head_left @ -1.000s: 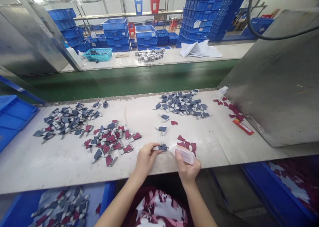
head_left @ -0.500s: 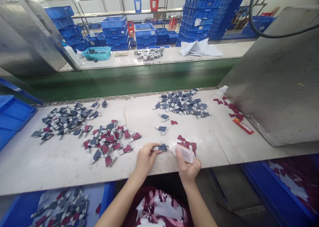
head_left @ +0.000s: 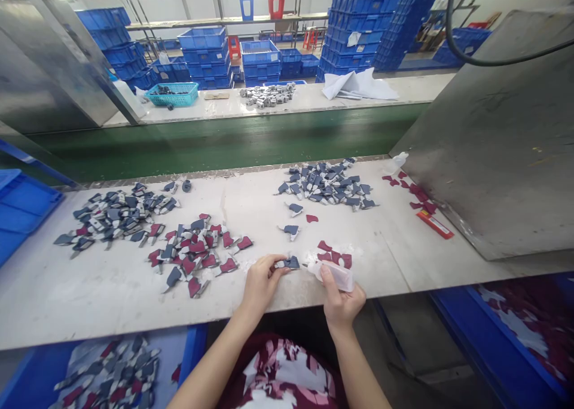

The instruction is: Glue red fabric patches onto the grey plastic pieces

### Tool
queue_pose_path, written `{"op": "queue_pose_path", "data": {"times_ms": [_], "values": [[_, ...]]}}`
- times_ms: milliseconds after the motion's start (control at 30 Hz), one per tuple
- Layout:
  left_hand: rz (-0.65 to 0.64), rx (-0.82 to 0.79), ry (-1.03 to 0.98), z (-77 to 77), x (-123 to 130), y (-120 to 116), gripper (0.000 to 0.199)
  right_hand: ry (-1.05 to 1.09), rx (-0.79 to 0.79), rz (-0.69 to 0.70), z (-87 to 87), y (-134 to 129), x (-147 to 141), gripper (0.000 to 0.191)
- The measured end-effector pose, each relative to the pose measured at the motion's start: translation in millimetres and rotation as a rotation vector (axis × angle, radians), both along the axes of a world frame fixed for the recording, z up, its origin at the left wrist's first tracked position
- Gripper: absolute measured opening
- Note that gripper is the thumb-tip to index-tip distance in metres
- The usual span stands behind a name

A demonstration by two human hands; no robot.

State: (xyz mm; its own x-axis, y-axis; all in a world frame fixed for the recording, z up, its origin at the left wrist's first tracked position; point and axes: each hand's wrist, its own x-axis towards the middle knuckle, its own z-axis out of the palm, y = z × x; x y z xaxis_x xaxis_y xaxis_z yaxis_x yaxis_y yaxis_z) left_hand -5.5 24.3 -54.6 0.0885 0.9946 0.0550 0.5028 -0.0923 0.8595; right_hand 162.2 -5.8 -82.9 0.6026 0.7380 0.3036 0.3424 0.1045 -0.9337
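At the near edge of the worktable (head_left: 251, 201), a bottle (head_left: 337, 276) held close to a navy part (head_left: 291, 262)

The left hand (head_left: 260, 281) pinches the navy part between thumb and fingers, low over the tabletop; whether the part rests on the surface cannot be told. The right hand (head_left: 343, 304) is wrapped around the translucent bottle, thumb along its side. The bottle's dark tip (head_left: 305, 265) points left toward the part, with a small gap between them.

Just beyond the bottle lies a cluster of maroon pieces (head_left: 335, 256), and one loose maroon piece (head_left: 312, 218) lies farther back. Two navy-and-grey parts (head_left: 290, 229) sit beyond the left hand, one behind the other; past them spreads a navy-and-grey pile (head_left: 327, 185). Toward the left are a mixed maroon-and-navy pile (head_left: 197, 247) and, farther back, a mostly navy heap (head_left: 125, 211). At right, maroon scraps (head_left: 419, 194) lie by a metal panel (head_left: 502, 146), near a red packet (head_left: 434, 224).

Below the table at left, a blue crate (head_left: 195, 344) holds more parts. Past a green strip (head_left: 233, 145), a back ledge (head_left: 309, 99) bears a turquoise basket (head_left: 182, 100), pale grey blocks (head_left: 268, 95) and a crumpled white sheet (head_left: 356, 86).
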Motion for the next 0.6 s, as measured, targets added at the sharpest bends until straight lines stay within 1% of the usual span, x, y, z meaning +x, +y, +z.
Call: {"op": "queue_pose_path", "data": {"times_ms": [100,200,300,433,600], "values": [[0.005,-0.003,0.010,0.6,0.2,0.2,0.015,0.038,0.016,-0.037,-0.7,-1.0,0.1,0.035],[0.007,-0.002,0.014,-0.1,0.4,0.7,0.014,0.116,0.039,-0.043,3.0,-1.3,-4.9,0.035],[0.005,-0.010,0.005,-1.3,0.7,0.9,0.014,0.158,0.043,0.016,9.8,0.2,-12.9,0.035],[0.009,-0.013,-0.025,-1.9,1.0,0.7,0.015,0.133,0.013,0.065,16.7,4.1,-20.4,0.036],[0.000,0.005,-0.032,-2.4,0.5,0.5,0.014,0.118,-0.016,0.087,15.9,6.0,-21.1,0.034]]}}
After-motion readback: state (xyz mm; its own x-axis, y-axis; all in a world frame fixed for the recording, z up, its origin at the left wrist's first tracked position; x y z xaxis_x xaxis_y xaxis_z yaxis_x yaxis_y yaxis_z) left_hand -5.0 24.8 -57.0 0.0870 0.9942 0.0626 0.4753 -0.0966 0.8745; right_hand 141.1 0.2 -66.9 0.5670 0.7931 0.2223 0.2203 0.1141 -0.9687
